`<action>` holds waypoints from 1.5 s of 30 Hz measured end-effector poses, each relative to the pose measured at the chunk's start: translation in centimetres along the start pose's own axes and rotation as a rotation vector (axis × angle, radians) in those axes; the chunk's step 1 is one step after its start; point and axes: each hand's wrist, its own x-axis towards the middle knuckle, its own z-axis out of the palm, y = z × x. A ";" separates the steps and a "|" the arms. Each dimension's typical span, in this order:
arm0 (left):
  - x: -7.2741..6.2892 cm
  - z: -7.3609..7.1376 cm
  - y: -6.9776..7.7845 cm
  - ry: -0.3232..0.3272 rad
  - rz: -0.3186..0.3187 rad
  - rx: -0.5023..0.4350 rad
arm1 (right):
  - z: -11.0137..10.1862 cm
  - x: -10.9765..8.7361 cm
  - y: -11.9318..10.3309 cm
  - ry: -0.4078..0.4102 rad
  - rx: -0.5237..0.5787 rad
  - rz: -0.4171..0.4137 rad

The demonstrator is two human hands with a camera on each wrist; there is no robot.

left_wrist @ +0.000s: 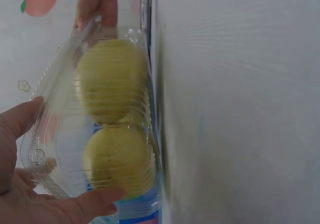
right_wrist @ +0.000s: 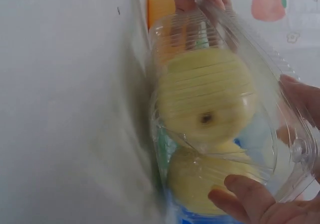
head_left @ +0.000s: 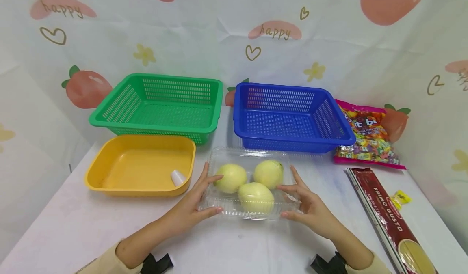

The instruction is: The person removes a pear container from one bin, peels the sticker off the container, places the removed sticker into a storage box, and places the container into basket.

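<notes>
A clear plastic clamshell container [head_left: 226, 213] lies on the table before me, with three pale yellow-green round fruits [head_left: 256, 197] inside. My left hand [head_left: 191, 207] holds its left side, thumb at the near corner and fingers spread along the side. On the opposite side my right hand [head_left: 310, 209] grips the container in much the same way. Both wrist views show the ribbed plastic wall [left_wrist: 120, 179] and fruit [right_wrist: 207, 99] behind it. Whether the lid is latched, I cannot tell.
Behind stand a green basket [head_left: 215, 132] and a blue basket [head_left: 292, 142]. At left, a yellow tray [head_left: 139, 192] holds a small white object [head_left: 178, 178]. To the right are a candy bag [head_left: 369, 134], a spaghetti pack [head_left: 389, 217] and a yellow wrapped candy [head_left: 400, 199].
</notes>
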 end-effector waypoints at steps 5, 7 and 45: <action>-0.3 -1.0 1.0 0.000 -0.014 0.021 | 0.3 -0.1 -1.0 0.012 0.044 -0.034; -0.5 -1.6 1.5 0.001 -0.016 0.025 | 0.5 -0.2 -1.7 0.017 0.055 -0.032; 2.6 -13.4 9.1 0.038 0.061 0.100 | -0.5 10.1 -11.0 0.086 0.191 0.085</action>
